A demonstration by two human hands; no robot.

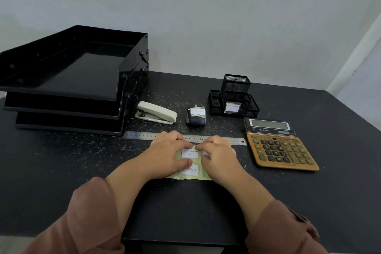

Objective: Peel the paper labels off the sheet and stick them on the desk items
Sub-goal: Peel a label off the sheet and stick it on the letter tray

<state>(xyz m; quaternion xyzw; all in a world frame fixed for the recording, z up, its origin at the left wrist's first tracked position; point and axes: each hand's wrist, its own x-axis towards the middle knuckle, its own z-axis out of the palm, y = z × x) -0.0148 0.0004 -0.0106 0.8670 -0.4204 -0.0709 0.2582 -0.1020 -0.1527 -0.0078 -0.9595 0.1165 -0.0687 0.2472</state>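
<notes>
Both hands were on the yellow label sheet (204, 177) near the desk (61, 161) front. The left hand (168, 153) gripped it flat, thumb on the lower label (192, 170), while the right hand (219, 158) pinched the top label (189, 153) by its upper edge. A ruler (140, 135) lay just behind, with a stapler (156, 112) further back.

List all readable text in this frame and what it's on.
"CITIZEN": calculator, below its display; model text beside it too small.
"16 17 18 19 20", "28 29 30": steel ruler.
"212": upper label on the sheet; line above blurred.
"...LER": lower label, start under the left hand.
tape dispenser label, mesh organizer label: blurred.
</notes>
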